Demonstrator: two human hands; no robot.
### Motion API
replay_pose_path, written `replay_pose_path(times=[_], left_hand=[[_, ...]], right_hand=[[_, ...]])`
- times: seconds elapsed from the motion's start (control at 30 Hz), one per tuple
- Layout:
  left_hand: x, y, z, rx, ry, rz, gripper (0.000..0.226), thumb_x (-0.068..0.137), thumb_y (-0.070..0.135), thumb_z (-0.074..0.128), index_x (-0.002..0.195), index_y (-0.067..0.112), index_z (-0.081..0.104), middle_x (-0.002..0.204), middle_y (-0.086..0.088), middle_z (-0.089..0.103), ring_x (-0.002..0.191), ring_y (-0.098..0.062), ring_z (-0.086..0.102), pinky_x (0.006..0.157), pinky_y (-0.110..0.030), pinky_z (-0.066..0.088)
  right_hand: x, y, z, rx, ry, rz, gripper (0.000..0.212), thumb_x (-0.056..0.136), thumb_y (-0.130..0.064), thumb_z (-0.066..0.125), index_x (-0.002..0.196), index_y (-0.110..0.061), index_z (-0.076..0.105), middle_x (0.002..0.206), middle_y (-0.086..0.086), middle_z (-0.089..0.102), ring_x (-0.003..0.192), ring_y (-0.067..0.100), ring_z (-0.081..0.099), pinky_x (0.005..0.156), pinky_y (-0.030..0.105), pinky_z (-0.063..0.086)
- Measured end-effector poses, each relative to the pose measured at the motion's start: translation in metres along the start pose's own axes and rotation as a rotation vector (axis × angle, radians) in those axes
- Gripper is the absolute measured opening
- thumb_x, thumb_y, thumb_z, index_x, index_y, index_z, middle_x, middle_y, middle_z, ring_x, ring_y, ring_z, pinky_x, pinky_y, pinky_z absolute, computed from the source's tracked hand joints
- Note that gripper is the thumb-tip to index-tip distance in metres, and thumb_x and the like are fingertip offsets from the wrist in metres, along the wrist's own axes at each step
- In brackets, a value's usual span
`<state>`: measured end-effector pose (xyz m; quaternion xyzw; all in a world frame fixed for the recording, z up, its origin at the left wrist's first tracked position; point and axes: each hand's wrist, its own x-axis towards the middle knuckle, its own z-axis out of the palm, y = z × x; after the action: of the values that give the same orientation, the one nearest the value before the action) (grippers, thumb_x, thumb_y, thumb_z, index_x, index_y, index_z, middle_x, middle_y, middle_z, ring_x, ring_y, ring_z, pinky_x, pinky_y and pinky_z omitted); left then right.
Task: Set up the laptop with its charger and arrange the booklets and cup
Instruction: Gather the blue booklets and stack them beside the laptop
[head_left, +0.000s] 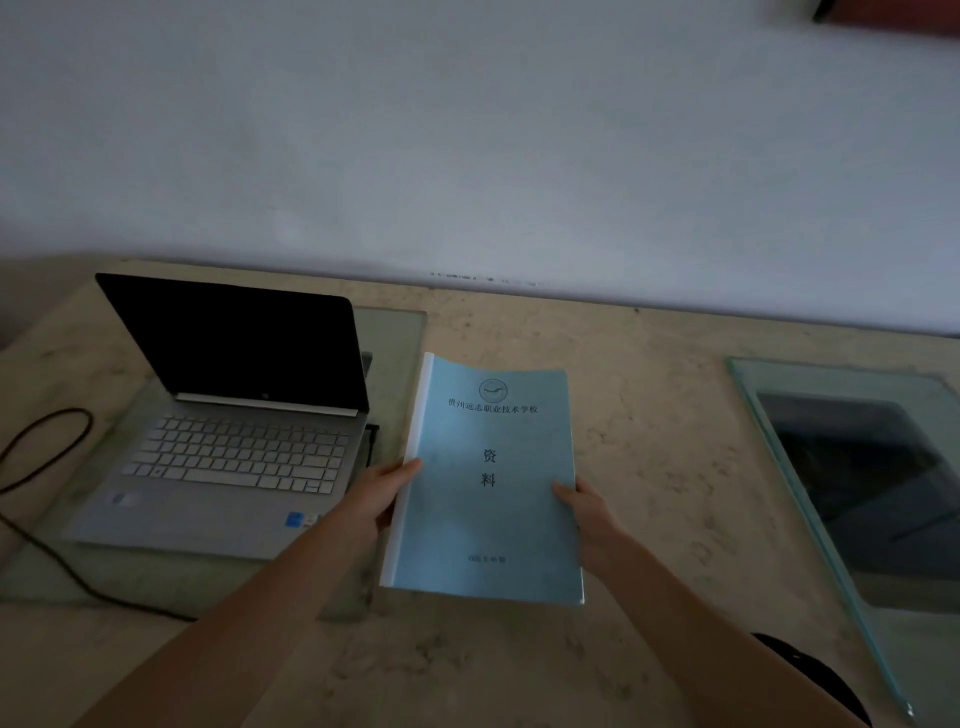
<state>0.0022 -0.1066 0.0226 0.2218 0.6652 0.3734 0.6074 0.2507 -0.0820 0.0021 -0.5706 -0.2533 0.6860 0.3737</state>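
Forearms in from near edge: left grip (382, 499) and right grip (587, 519) each clasp one long side of the blue booklet (488, 483), its long axis running away between them, laptop (234, 457) just outside left grip on the desk (649, 415).

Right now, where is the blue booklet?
In the head view, the blue booklet is at the middle of the table, just right of the open laptop, gripped by the left hand and right hand.
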Motion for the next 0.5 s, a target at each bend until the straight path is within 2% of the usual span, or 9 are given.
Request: replay_pose_path(times=[0.07,0.2,0.3,0.43,0.5], left_hand=[[0.014,0.011,0.001,-0.006,0.012,-0.004,0.029,0.088,0.025,0.062,0.111,0.008,0.063,0.099,-0.009,0.067,0.091,-0.028,0.064,0.08,-0.037,0.052],[0.047,0.034,0.009,-0.037,0.038,-0.003,0.029,0.089,0.015,0.06,0.115,0.003,0.061,0.105,-0.015,0.065,0.081,-0.025,0.063,0.071,-0.032,0.051],[0.082,0.052,0.016,-0.042,0.073,-0.027,0.03,0.089,0.015,0.06,0.117,0.004,0.06,0.112,-0.017,0.064,0.084,-0.028,0.061,0.078,-0.036,0.05],[0.138,0.083,0.028,-0.008,0.104,-0.032,0.031,0.09,0.017,0.056,0.119,0.006,0.059,0.104,-0.015,0.064,0.09,-0.031,0.062,0.082,-0.041,0.051],[0.168,0.1,0.036,0.016,0.134,-0.012,0.028,0.09,0.015,0.056,0.115,0.004,0.06,0.094,-0.012,0.064,0.083,-0.029,0.063,0.072,-0.036,0.052]], right_hand=[[0.013,-0.009,0.006,-0.005,0.017,-0.006,0.026,0.097,-0.005,0.042,0.121,-0.002,0.053,0.103,0.016,0.065,0.084,0.033,0.063,0.072,0.046,0.052],[0.048,-0.031,0.017,-0.036,0.07,-0.009,0.028,0.096,-0.005,0.043,0.123,0.001,0.05,0.11,0.02,0.062,0.086,0.035,0.062,0.082,0.052,0.049],[0.082,-0.046,0.022,-0.064,0.092,0.003,0.028,0.097,-0.007,0.044,0.123,0.003,0.051,0.118,0.024,0.061,0.097,0.04,0.061,0.086,0.055,0.05],[0.14,-0.07,0.032,-0.072,0.11,0.002,0.027,0.097,-0.007,0.044,0.121,0.002,0.054,0.119,0.026,0.061,0.102,0.043,0.061,0.09,0.059,0.048],[0.175,-0.082,0.037,-0.085,0.14,0.005,0.027,0.096,-0.008,0.045,0.119,0.001,0.055,0.118,0.026,0.063,0.104,0.045,0.061,0.092,0.061,0.048]])
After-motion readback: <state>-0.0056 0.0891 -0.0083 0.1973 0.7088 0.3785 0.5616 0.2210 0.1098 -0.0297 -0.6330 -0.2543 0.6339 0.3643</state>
